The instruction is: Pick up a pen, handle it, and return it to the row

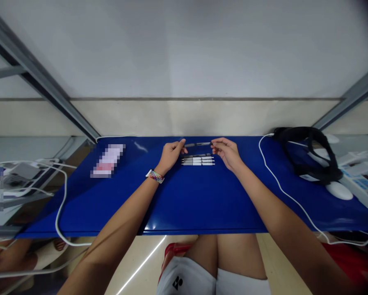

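A dark and clear pen lies crosswise between my two hands. My left hand pinches its left end, and my right hand pinches its right end. Just below it, several pens are lined up side by side: a dark one at the top and white ones under it, all level from left to right on the blue tabletop. A patterned band circles my left wrist.
A blurred pink and white item lies at the left. On the right sit a black headset, a white mouse-like object and a white cable. Another cable hangs over the left edge. A wall stands behind.
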The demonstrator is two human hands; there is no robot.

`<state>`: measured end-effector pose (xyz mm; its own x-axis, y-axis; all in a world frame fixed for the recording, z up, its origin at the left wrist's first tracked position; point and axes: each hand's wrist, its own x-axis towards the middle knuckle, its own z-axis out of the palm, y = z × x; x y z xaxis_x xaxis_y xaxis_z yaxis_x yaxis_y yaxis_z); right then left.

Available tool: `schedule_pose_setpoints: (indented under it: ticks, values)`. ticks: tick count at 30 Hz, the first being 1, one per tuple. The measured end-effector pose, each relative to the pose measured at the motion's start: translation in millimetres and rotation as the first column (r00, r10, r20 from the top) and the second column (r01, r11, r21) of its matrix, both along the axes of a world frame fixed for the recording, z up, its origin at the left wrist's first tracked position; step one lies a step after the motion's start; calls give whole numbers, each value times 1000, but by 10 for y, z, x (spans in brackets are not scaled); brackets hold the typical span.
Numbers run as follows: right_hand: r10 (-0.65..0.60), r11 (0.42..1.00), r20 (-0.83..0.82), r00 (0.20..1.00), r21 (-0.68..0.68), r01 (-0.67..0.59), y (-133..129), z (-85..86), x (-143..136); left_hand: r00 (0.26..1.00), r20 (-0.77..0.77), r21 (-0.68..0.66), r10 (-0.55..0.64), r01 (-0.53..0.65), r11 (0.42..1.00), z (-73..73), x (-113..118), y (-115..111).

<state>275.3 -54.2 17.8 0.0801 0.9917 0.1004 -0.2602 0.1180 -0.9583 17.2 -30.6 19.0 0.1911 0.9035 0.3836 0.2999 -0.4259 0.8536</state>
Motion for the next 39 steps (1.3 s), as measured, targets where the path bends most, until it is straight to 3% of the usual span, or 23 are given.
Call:
schedule_pose_setpoints:
  ticks: [17,39]
  values:
    - [-71,997,-113,991,-48,65,37,54,83,977,196,-37,87,-81,996,-128,-80,144]
    - [-169,985,-135,976,-55,163,84,42,173,968,220,-33,120,-115,993,-100,-62,108]
